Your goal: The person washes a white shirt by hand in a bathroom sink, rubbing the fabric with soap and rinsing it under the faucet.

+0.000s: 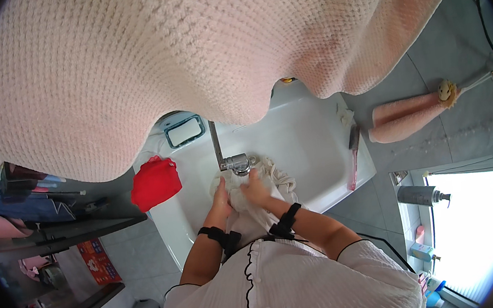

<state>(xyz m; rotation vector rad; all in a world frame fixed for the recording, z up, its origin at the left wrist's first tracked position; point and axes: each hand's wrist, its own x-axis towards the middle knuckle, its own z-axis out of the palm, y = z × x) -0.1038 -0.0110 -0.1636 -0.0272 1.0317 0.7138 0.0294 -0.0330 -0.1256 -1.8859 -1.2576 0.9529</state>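
Wet cream-white cloth (282,177) lies bunched in a white sink (318,146), beneath a chrome faucet (235,163). My left hand (221,200) is on the cloth's left side, thumb pointing up, fingers partly hidden in the folds. On the other side, my right hand (256,192) grips the cloth just below the faucet head, and its fingertips are hard to make out. Water seems to run from the spout between the hands. Part of the cloth stretches down toward my body. Each wrist wears a black strap.
A large pink waffle towel (200,55) hangs across the top of the view. Red fabric (156,183) rests on the sink's left rim, near a soap dish (184,132). A pink-handled brush (353,158) lies at the right rim. A pump bottle (420,195) stands by the window.
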